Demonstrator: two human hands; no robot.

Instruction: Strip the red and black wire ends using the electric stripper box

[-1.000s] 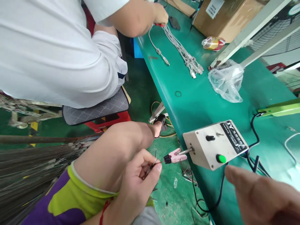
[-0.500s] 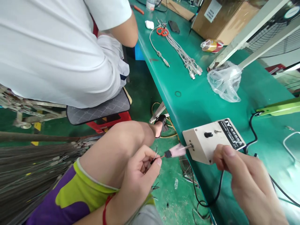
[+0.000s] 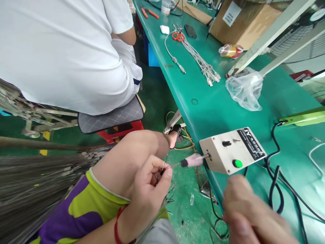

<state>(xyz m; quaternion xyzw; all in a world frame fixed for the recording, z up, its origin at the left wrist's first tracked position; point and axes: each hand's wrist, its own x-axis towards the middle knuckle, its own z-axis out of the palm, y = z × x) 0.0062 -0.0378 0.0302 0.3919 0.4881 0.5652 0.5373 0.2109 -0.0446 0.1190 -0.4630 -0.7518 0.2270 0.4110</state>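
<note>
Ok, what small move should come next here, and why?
Probably hold the left hand steady: the red wire it pinches runs toward the pink clip, which looks blurred, as if spinning, while the white box is sharp. The right hand is clear of the green button.

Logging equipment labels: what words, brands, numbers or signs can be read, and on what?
"JY": black label on the white control box; its remaining characters are too small and blurred.
Barcode sticker on the cardboard box: too small to read.
Drink bottle: no legible text.
Fan badge: too blurred.
</note>
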